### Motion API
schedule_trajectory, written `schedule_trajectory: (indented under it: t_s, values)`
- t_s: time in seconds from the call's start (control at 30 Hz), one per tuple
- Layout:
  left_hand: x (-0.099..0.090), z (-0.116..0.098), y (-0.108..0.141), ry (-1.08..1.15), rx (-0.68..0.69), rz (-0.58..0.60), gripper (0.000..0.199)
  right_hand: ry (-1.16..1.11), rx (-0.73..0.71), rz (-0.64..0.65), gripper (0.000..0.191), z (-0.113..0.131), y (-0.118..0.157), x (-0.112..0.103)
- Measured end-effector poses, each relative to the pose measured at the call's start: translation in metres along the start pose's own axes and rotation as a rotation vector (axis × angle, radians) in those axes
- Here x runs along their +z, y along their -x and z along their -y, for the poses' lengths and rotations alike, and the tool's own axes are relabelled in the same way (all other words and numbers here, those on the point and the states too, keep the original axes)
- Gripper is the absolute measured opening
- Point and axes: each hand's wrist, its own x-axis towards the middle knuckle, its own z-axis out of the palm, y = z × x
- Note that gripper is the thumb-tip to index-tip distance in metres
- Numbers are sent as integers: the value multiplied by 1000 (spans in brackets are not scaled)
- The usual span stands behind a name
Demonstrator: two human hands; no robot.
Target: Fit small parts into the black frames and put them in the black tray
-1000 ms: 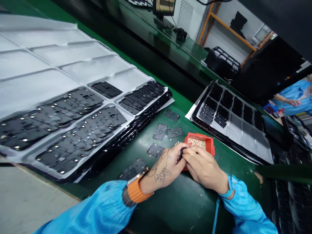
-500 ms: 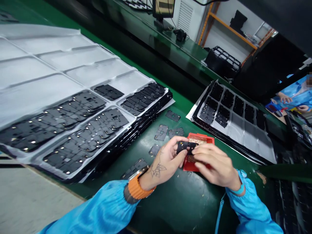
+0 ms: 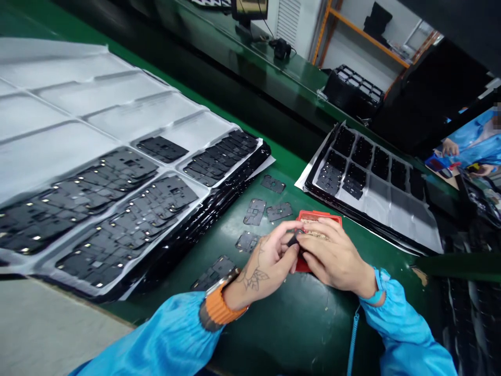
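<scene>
Between my hands, above a red box [image 3: 320, 213] of small light pieces, is a thin black plate [image 3: 296, 237], mostly hidden by fingers. My left hand [image 3: 270, 257], with an orange watch band at the wrist, pinches the plate between thumb and fingers. My right hand [image 3: 335, 255], a blue strap at its wrist, has its fingers closed against the plate's right side. Several loose black plates lie on the green table left of the box, among them one plate [image 3: 255, 212] and another plate [image 3: 273, 184].
A large white-lined tray [image 3: 58, 140] partly filled with black plates takes up the left side. A smaller tray [image 3: 376, 209] holds black plates at the right. A blue coiled cord [image 3: 354, 339] runs near my right sleeve. At far right a person in blue [image 3: 475, 143] works.
My right hand has shifted left and its fingers have closed over the plate, which now shows less. The view has moved slightly.
</scene>
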Motion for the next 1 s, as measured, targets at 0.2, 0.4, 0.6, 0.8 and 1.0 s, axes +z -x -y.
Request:
schedule_trajectory:
  t_s: [0.2,0.4,0.6,0.8,1.0]
  values:
    - [8,-4,-4,-10,8,-12,29,20,84,-171,17,-6,2,-18]
    - [8,-3,-7,173,-12,-93,29,-40,298,-185,12,-18,4,-8]
    - [2,-1,-7,126,38,-113,44,-348,503,-4,30,-16,6,-2]
    - [3,0,-3,85,75,-165,41,-1152,827,-111,29,-12,7,29]
    - [7,1,-3,73,62,-158,41,-1202,875,-188,31,-10,5,34]
